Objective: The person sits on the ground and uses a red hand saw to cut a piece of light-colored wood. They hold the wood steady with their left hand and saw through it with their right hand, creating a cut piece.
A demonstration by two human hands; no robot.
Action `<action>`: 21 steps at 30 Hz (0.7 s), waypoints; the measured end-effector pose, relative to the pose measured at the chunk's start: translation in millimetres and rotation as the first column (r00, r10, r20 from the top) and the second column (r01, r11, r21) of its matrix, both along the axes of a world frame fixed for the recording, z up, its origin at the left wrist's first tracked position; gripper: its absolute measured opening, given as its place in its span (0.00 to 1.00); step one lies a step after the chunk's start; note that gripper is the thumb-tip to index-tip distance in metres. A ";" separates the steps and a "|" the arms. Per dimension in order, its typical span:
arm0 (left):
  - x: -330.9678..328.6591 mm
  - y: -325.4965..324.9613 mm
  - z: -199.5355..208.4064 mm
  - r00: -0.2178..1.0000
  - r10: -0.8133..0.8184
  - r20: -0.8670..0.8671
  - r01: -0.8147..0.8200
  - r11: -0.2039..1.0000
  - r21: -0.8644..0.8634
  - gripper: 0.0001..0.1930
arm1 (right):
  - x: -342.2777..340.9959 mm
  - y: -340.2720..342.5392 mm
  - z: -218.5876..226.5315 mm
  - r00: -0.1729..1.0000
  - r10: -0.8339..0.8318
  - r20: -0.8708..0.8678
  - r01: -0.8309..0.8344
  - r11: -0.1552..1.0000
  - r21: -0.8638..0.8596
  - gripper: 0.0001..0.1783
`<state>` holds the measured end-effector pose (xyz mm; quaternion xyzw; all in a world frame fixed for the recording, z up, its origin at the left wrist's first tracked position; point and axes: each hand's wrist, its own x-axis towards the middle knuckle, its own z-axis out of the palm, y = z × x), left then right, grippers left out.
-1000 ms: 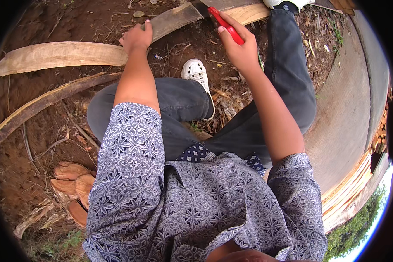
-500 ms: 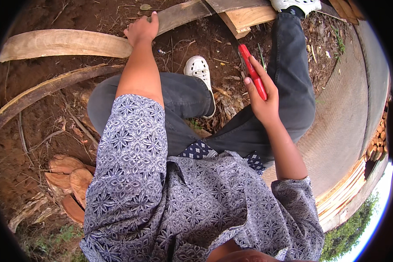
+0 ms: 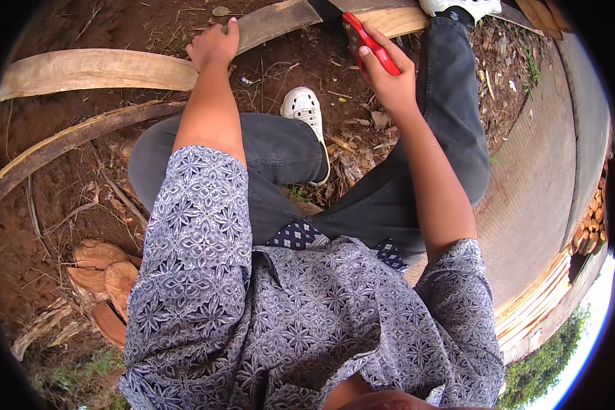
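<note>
My left hand [image 3: 213, 46] presses on a grey-brown wooden plank [image 3: 278, 22], its fingers bent over the wood and the thumb resting toward the far edge. In my right hand [image 3: 392, 78] is a handsaw [image 3: 357, 33] with a red handle. Its dark blade reaches forward and left to the plank, where it lies at the end of the weathered part. How deep the teeth sit in the wood cannot be made out. A lighter wooden block [image 3: 400, 22] lies under the plank to the right, close to my white clog [image 3: 458, 8].
A pale board [image 3: 96, 70] and a curved bark-edged strip [image 3: 68, 140] lie on brown soil at the left. Cut wood pieces [image 3: 119, 283] are heaped at lower left. To the right stretches a broad grey surface [image 3: 526, 191], with stacked wood [image 3: 590, 229] beyond it. My other clog [image 3: 304, 109] stands between.
My right hand has pushed the handsaw forward and left, away from my body, and its handle now sits close to the plank. My left hand stays on the plank.
</note>
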<state>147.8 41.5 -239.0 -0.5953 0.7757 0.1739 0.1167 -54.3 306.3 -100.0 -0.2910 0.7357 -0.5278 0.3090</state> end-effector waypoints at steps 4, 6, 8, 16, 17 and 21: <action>5.0 -3.2 3.9 0.999 0.033 -0.006 -0.033 0.999 0.018 0.36 | 35.4 14.0 -23.7 0.978 0.070 -0.195 -0.095 0.988 -0.121 0.27; 0.7 -5.9 9.6 0.999 0.034 -0.022 -0.033 0.998 0.052 0.38 | 44.3 30.2 -35.9 0.995 0.061 -0.077 -0.063 0.997 -0.033 0.29; -5.9 -3.6 12.8 1.000 0.021 -0.020 -0.019 0.997 0.074 0.38 | 45.4 33.2 -38.2 0.986 0.047 -0.159 -0.055 0.998 -0.045 0.30; -7.8 -3.8 3.8 0.999 0.028 -0.047 -0.027 0.999 0.026 0.36 | 35.7 85.9 29.4 0.982 0.164 -0.097 -0.150 0.979 0.136 0.31; -0.9 -5.8 2.7 0.999 0.033 -0.043 -0.033 0.999 0.007 0.36 | 41.7 94.3 42.8 0.985 0.158 -0.065 -0.146 0.976 0.161 0.31; 3.5 -3.5 1.3 0.998 0.025 -0.053 -0.025 1.000 -0.001 0.36 | 52.4 130.0 86.5 0.994 0.104 0.022 -0.106 0.950 0.293 0.31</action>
